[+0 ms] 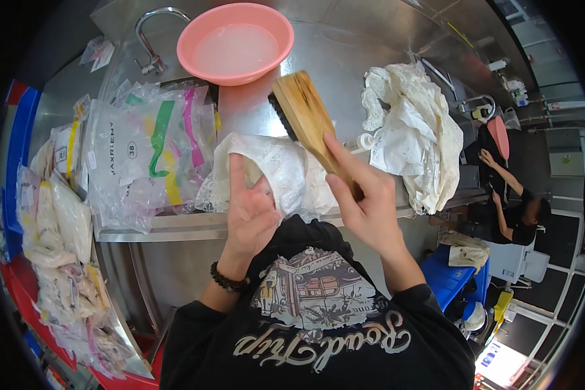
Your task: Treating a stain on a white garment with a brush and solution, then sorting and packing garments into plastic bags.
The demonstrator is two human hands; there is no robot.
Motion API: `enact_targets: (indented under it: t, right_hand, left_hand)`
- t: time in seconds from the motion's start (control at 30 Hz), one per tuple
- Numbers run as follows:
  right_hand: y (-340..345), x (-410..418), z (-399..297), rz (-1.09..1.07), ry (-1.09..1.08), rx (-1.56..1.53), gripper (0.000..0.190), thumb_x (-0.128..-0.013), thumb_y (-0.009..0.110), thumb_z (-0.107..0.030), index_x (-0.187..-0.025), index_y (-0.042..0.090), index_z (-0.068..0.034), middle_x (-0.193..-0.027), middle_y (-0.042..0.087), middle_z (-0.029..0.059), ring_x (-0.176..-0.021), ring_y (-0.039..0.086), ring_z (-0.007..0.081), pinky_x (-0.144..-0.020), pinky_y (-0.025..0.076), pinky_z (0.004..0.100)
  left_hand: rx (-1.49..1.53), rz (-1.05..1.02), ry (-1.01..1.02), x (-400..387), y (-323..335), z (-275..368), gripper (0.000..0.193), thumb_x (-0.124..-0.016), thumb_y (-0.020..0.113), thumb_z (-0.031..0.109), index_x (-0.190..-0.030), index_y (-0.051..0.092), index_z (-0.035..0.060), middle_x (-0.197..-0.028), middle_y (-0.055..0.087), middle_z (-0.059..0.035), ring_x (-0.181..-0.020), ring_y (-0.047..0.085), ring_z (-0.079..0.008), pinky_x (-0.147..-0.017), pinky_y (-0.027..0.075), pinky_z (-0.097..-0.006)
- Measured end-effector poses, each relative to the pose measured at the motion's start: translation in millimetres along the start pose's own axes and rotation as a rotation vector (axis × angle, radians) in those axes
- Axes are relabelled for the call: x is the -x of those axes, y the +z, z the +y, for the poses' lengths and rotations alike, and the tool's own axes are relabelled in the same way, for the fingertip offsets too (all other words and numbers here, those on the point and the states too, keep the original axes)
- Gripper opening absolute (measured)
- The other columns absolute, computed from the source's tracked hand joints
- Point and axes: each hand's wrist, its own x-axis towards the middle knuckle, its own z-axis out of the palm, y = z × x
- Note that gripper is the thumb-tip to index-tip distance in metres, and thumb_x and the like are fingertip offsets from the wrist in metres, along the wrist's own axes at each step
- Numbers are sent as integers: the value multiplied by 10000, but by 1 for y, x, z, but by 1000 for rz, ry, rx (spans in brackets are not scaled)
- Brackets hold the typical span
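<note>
My right hand point(368, 202) grips a wooden-handled brush point(304, 105) with dark bristles, raised at a slant above the steel counter. Just below its bristles is a white lace garment point(285, 165), bunched at the counter's front edge. My left hand point(251, 212) holds that garment from underneath. One finger points up at the cloth's edge, while others are partly hidden by the fabric. A white bottle cap or nozzle point(365, 141) shows beyond my right hand; the rest of it is hidden.
A pink basin point(236, 80) of cloudy liquid stands near a faucet point(151, 39). Clear garment bags point(131, 126) lie to the left, with more bagged garments point(70, 219) farther left. White and cream garments point(426, 136) are piled right. Another person point(514, 214) works at the far right.
</note>
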Motion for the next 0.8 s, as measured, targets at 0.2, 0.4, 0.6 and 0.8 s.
enact_targets:
  t: [0.2, 0.4, 0.6, 0.8]
  right_hand:
    - [16, 42, -8, 12, -18, -75, 570, -844, 628, 15, -1394, 584, -130, -649, 508, 26, -509, 405, 144, -482, 362, 265]
    - [24, 53, 1, -167, -74, 169, 561, -827, 636, 17, -1371, 602, -118, -664, 531, 31, -501, 445, 148, -467, 374, 264]
    - [14, 41, -6, -269, -57, 131, 560, -826, 631, 29, -1364, 609, -122, -664, 541, 32, -500, 460, 152, -471, 380, 271]
    - [4, -13, 39, 34, 56, 257, 536, -841, 631, -15, -1364, 605, -129, -697, 612, 74, -480, 463, 188, -502, 422, 324]
  left_hand:
    - [-149, 151, 56, -6, -8, 6, 1114, -769, 459, -247, -1593, -28, 322, -1551, 355, -191, -1391, 405, -319, -1117, 389, -426]
    - [-462, 174, 42, -2, -15, -14, 1078, -811, 409, -235, -1578, -118, 309, -1541, 345, -233, -1269, 521, -319, -1026, 461, -353]
    - [-415, 276, -13, -20, -20, 20, 1095, -795, 394, -240, -1572, -166, 291, -1562, 292, -261, -1240, 550, -316, -983, 470, -306]
    - [-332, 43, -120, 16, -18, -9, 1187, -698, 437, -248, -1585, -97, 332, -1611, 205, -207, -1455, 285, -373, -1132, 359, -456]
